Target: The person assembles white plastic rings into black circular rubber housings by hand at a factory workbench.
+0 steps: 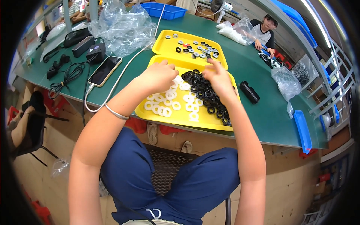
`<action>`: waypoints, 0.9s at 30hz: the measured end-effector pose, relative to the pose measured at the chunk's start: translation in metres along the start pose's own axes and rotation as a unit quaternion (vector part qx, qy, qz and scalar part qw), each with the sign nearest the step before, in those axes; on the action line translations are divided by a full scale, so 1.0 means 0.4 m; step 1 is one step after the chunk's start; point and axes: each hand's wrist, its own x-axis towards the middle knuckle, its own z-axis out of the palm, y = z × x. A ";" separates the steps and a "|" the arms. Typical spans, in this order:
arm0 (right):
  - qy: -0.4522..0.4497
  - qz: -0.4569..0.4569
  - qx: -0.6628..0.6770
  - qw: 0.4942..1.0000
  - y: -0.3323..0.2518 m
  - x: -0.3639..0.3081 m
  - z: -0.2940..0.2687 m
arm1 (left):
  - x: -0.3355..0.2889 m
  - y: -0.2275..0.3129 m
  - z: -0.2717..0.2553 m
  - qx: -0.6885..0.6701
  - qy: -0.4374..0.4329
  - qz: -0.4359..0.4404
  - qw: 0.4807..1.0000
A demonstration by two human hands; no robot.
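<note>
At work over a yellow tray (180, 119).
With left hand (162, 77) curled by white rings (169, 95) on the tray's left, right hand (220, 79) bent by black rings (202, 89) on its right. Cannot tell if pinching any with either.

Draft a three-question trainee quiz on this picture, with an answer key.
1. True or false: the white rings lie mostly to the left of the black rings in the near yellow tray.
2. Which of the person's hands is nearer the white rings?
3. Fill in the colour: the phone lies on a ____ table.

Key: 1. True. 2. The left hand. 3. Green.
</note>
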 end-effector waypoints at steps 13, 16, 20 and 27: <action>-0.033 -0.221 -0.240 0.945 0.022 -0.009 0.072 | 0.013 -0.016 0.007 -0.107 0.040 -0.070 0.991; -0.027 -0.102 -0.011 0.994 -0.002 -0.023 0.050 | 0.004 -0.016 0.003 -0.107 0.021 -0.081 0.991; 0.002 -0.077 0.136 0.988 -0.033 -0.050 0.029 | 0.007 -0.025 0.002 -0.120 0.011 -0.074 0.990; -0.038 -0.084 0.150 0.984 -0.046 -0.086 -0.014 | 0.015 -0.035 0.028 -0.139 0.064 -0.047 0.987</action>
